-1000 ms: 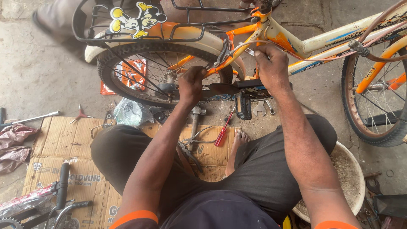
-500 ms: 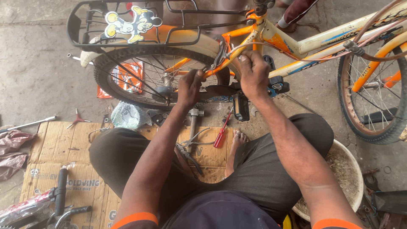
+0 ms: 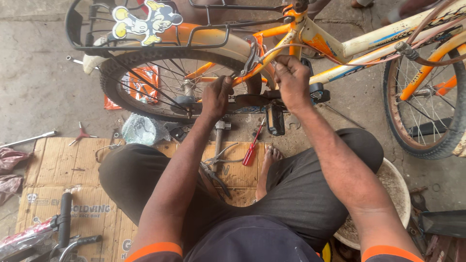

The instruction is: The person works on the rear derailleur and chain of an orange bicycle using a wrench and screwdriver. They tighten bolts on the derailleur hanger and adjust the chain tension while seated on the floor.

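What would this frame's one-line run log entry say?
left hand: gripping chain guard | right hand: on orange bicycle frame by rear wheel | red screwdriver, pliers: on cardboard

Floor [image 3: 34, 92]: bare grey concrete, stained and cracked, lit by flat daylight.

Cardboard sheet [image 3: 58, 170]: flattened brown carton with dark print, lying on the floor; taken as landmark.

- Beyond its far left corner: a long metal rod [image 3: 29, 139] and a three-armed wrench [image 3: 81, 134], both on the concrete.
- Beyond its far edge: a crumpled clear plastic bag [image 3: 138, 130]; farther off, an orange wrapper [image 3: 145, 82].
- Left of it: reddish rags [image 3: 9, 160].
- On its near left corner: black handlebars [image 3: 65, 228].
- Well to its right: a round pale basin [image 3: 395, 194] of grit.
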